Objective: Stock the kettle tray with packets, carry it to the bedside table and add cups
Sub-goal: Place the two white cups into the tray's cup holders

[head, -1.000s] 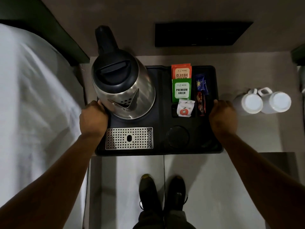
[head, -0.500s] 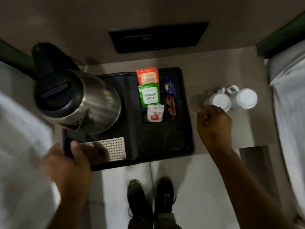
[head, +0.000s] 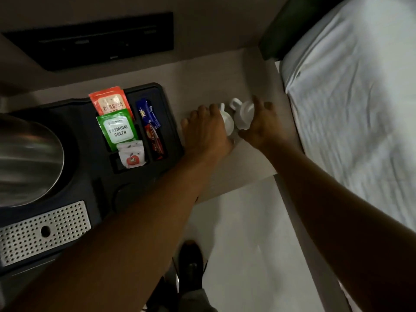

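While a bed (head: pixel 360 97) with a white sheet fills the right side of the view, the beige bedside table (head: pixel 225 70) sits against the wall beside it, under a dark panel (head: pixel 96 39). The black kettle tray (head: pixel 94 176) rests on the table's left part, its front edge hanging over the pale floor (head: pixel 243 244), where one dark shoe (head: pixel 191 264) shows. A steel kettle (head: pixel 27 158) stands on the tray's left half, above a perforated metal drip plate (head: pixel 42 230). In the tray's rear compartments lie the packets: an orange one (head: pixel 109 101) marked CLASSIC, a green one (head: pixel 119 130) marked PREMIUM GREEN overlapping it, a small white sachet (head: pixel 132 155) with a red fruit, and in the narrow slot to their right a blue stick (head: pixel 147 113) above a red one (head: pixel 155 140). Two white cups (head: pixel 244 113) stand touching each other on the bare table right of the tray. The left hand (head: pixel 207 131) lies curled over the left cup (head: pixel 228 122), covering most of it; whether it grips is unclear. The right hand (head: pixel 261 124) wraps the right cup from the right, thumb raised behind it, fingers closed around its body.
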Demonstrator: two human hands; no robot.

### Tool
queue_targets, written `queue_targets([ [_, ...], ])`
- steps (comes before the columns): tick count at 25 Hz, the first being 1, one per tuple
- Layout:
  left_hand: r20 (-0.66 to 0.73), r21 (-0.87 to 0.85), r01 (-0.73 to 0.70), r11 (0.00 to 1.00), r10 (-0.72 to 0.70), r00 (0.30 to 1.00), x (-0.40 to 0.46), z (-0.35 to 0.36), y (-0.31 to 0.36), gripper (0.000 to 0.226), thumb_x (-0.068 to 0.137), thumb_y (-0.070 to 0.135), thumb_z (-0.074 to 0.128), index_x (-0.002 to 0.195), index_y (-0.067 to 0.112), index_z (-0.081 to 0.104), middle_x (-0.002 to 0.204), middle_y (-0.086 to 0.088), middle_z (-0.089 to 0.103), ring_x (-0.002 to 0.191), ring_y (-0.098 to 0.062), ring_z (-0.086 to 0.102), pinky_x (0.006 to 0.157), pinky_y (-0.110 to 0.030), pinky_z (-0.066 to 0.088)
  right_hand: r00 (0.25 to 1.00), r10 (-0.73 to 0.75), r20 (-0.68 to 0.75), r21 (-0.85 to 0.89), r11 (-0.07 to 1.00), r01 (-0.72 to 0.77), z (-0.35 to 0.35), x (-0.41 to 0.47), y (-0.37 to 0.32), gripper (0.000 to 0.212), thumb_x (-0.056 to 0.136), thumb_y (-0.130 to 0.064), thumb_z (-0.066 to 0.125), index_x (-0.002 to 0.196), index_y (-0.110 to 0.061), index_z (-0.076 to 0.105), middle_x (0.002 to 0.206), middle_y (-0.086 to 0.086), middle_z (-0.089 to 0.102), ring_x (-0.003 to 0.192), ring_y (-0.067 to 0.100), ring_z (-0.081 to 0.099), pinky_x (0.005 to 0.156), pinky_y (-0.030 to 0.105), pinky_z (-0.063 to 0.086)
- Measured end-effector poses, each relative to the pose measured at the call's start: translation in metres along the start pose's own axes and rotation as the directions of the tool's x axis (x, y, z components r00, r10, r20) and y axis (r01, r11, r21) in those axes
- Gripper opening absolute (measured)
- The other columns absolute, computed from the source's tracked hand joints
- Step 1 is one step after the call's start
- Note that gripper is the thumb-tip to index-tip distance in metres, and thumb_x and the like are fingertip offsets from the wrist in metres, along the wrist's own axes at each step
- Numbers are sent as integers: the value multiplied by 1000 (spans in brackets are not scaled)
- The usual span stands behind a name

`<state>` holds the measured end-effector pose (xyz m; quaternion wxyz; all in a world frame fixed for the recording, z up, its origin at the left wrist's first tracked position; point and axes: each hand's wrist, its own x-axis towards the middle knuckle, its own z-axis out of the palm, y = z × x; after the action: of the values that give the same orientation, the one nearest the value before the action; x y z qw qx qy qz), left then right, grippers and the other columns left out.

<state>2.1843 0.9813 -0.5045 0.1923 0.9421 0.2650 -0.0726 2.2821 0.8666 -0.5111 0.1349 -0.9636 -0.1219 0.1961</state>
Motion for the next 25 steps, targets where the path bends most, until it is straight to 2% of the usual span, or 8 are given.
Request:
queue_targets([
  [4, -1, -43, -62, 997, 62, 998, 1, 2, -8, 79, 67, 39, 85, 132, 20, 45, 122, -8, 61, 111, -30, 56, 90, -45, 37, 999, 10, -43, 134, 991, -4, 3, 10, 1, 88, 61, -19, 88, 134, -19, 38, 130, 13, 49, 115, 34, 52, 80, 35, 43],
  [7, -73, -197, -129, 972, 117, 990, -36, -19, -31, 80, 64, 41, 86, 131, 22, 47, 120, -6, 62, 109, -27, 57, 90, -46, 40, 994, 28, -107, 221, 975, -3, -4, -20, -9, 86, 58, -28, 89, 128, -14, 41, 124, 12, 55, 110, 30, 56, 75, 31, 40],
  [10, -119, -271, -68, 960, 36, 992, -105, -41, -78, 81, 58, 44, 87, 127, 26, 48, 118, 0, 62, 107, -22, 56, 92, -44, 43, 984, -27, -178, 329, 940, 85, 7, -93, -37, 83, 54, -36, 88, 121, -21, 43, 117, 6, 58, 97, 23, 58, 72, 27, 39],
  [12, -152, -233, 15, 972, -52, 987, -149, -46, -113, 81, 55, 45, 87, 125, 28, 48, 115, 5, 61, 106, -19, 55, 91, -41, 40, 989, -86, -119, 369, 921, 124, 27, -149, -62, 82, 54, -38, 87, 121, -30, 40, 113, -4, 53, 91, 11, 53, 70, 26, 41],
  [14, -143, -200, 103, 974, -133, 981, -179, -42, -144, 82, 56, 44, 88, 126, 26, 48, 116, 5, 61, 108, -20, 56, 91, -43, 40, 988, -150, -36, 335, 930, 154, 49, -190, -87, 84, 57, -37, 86, 122, -37, 34, 113, -9, 49, 94, 9, 50, 70, 29, 46],
  [17, -95, -211, 182, 960, -206, 974, -192, -31, -172, 82, 59, 41, 89, 128, 24, 48, 119, 2, 61, 111, -22, 54, 92, -45, 37, 971, -238, -1, 191, 953, 234, 73, -208, -103, 84, 60, -34, 86, 126, -31, 34, 121, -1, 52, 104, 18, 54, 78, 35, 51],
  [20, -126, -203, 188, 961, -216, 968, -186, -22, -181, 79, 59, 38, 87, 126, 25, 49, 118, 3, 60, 108, -22, 54, 89, -42, 35, 968, -249, -17, 91, 964, 249, 82, -197, -103, 84, 57, -32, 87, 128, -22, 41, 121, 5, 55, 108, 26, 53, 84, 41, 49],
  [25, -134, -224, 173, 959, -206, 969, -181, -15, -182, 79, 59, 40, 88, 126, 26, 47, 119, 3, 58, 107, -21, 52, 89, -42, 40, 963, -268, 24, -16, 963, 269, 93, -190, -107, 89, 55, -34, 88, 128, -23, 38, 122, 7, 55, 109, 28, 50, 83, 42, 48],
])
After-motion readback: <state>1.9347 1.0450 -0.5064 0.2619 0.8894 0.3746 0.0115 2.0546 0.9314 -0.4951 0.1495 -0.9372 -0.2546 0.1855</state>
